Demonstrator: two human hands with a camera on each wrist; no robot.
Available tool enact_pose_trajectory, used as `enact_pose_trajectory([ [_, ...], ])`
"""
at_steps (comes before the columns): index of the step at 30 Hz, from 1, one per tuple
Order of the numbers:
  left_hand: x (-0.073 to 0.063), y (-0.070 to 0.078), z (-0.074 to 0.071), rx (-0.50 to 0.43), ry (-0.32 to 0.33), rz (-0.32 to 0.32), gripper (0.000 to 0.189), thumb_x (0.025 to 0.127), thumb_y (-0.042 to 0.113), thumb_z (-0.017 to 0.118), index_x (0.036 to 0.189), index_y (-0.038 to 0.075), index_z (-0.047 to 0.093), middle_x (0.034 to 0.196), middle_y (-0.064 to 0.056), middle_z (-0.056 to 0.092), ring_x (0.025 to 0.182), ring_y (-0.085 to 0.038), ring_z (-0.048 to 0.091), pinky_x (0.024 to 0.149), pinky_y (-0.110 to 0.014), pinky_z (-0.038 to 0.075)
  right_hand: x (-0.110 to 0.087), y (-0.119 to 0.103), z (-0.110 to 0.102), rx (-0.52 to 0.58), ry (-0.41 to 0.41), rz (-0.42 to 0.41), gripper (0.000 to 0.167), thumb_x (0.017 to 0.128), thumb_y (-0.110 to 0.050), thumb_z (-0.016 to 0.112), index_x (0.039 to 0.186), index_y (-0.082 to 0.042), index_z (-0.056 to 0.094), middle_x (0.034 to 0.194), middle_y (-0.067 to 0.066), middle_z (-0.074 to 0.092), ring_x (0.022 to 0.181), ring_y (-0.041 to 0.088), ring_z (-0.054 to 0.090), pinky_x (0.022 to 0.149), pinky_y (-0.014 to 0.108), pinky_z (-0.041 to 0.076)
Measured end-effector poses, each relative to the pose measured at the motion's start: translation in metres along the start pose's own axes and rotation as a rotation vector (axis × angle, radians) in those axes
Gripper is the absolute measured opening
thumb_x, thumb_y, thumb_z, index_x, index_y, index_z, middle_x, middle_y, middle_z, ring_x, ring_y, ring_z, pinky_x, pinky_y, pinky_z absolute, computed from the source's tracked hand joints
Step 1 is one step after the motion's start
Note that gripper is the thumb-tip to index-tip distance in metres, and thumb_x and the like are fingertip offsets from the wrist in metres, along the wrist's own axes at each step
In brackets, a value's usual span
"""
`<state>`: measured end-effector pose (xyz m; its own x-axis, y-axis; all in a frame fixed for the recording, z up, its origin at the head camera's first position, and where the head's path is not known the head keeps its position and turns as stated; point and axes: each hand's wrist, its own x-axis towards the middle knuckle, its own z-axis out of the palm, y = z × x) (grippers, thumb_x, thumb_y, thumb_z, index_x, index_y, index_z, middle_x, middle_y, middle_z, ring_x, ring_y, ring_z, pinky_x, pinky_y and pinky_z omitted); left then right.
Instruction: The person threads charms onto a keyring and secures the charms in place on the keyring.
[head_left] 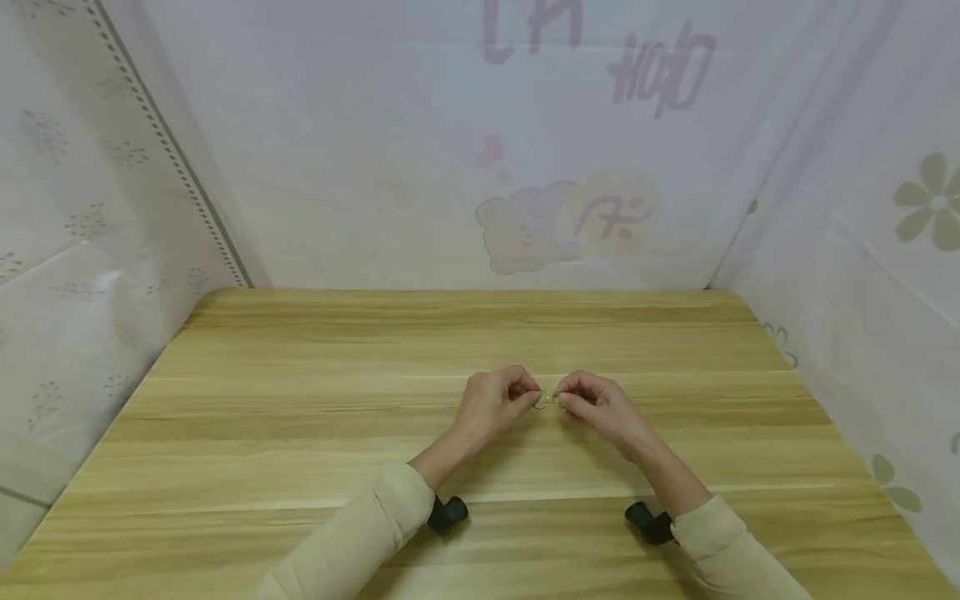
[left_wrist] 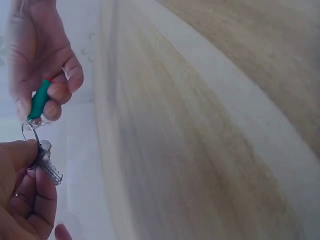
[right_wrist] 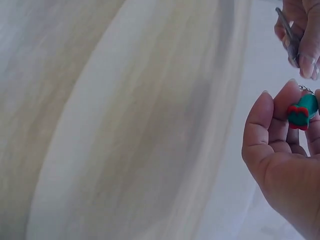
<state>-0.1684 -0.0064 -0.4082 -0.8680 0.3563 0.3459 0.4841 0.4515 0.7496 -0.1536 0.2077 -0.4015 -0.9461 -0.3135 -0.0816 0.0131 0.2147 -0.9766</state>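
Observation:
Over the middle of the table, my left hand (head_left: 491,404) pinches a thin metal key ring (left_wrist: 37,134) between thumb and fingers. Silver keys (left_wrist: 51,171) hang from the ring beside the fingertips. Facing it, a short way to the right, my right hand (head_left: 602,407) pinches a small green charm with red edging (right_wrist: 301,112). A fine chain (right_wrist: 306,89) comes off the charm's end towards the ring. Whether the chain is linked through the ring cannot be made out. Fingers cover part of both the keys and the charm.
The wood-grain table (head_left: 300,375) spreads out under both hands. A pale printed cloth (head_left: 360,167) hangs behind it, with more at the sides. Black wrist-worn devices (head_left: 448,515) stick out near both cuffs, close above the table.

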Motion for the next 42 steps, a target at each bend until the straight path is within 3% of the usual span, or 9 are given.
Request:
enact_pose_trajectory([
  [6,-0.0013,0.0045,0.0008,0.019,0.032,0.07,0.009,0.091,0.0,0.08,0.086,0.004,0.074,0.08,-0.005,0.076,0.071,-0.016,0.072,0.063,-0.019,0.053,-0.0018,-0.0056,0.005,0.016,-0.016,-0.013,0.019,0.105,0.0,0.058,0.112,0.017,0.057,0.094,0.002,0.061,0.087,0.015,0.06,0.081,0.025,0.055],
  [16,0.0003,0.0025,0.0037,0.103,0.13,0.265,0.016,0.084,-0.006,0.082,0.077,0.005,0.073,0.071,-0.003,0.074,0.061,-0.015,0.069,0.059,-0.014,0.049,-0.0024,-0.007,0.0066,0.023,-0.025,0.001,0.019,0.104,0.001,0.059,0.111,0.018,0.057,0.093,0.0,0.061,0.087,0.011,0.059,0.083,0.026,0.055],
  [22,-0.0016,0.0013,0.0059,0.231,0.19,0.346,0.02,0.083,-0.003,0.084,0.076,0.011,0.072,0.07,0.001,0.072,0.061,-0.011,0.065,0.07,-0.026,0.044,-0.0019,-0.0071,0.0075,0.05,-0.032,0.009,0.015,0.102,0.002,0.059,0.107,0.015,0.059,0.093,-0.001,0.061,0.087,0.011,0.059,0.083,0.026,0.055],
  [24,-0.0029,0.002,0.0063,0.271,0.203,0.363,0.021,0.083,-0.001,0.084,0.075,0.013,0.07,0.07,0.002,0.07,0.062,-0.011,0.064,0.071,-0.03,0.041,-0.0017,-0.0069,0.0077,0.056,-0.032,0.013,0.011,0.102,0.002,0.059,0.105,0.012,0.06,0.092,-0.001,0.061,0.087,0.01,0.059,0.083,0.026,0.055],
  [34,-0.0034,0.006,0.0068,0.378,0.222,0.44,0.025,0.082,0.003,0.087,0.075,0.014,0.066,0.071,0.003,0.068,0.062,-0.012,0.06,0.08,-0.042,0.048,-0.0023,-0.0078,0.0078,0.072,-0.045,0.049,0.005,0.101,0.0,0.058,0.098,0.0,0.063,0.09,-0.001,0.059,0.087,0.015,0.058,0.082,0.026,0.053],
  [42,-0.0031,0.0081,0.0077,0.382,0.23,0.449,0.027,0.081,0.002,0.087,0.073,0.014,0.064,0.068,0.002,0.066,0.06,-0.012,0.057,0.077,-0.04,0.047,-0.0066,-0.0085,0.0109,-0.029,-0.044,-0.042,0.008,0.097,0.003,0.058,0.099,0.011,0.059,0.088,0.001,0.057,0.08,0.013,0.053,0.076,0.026,0.049],
])
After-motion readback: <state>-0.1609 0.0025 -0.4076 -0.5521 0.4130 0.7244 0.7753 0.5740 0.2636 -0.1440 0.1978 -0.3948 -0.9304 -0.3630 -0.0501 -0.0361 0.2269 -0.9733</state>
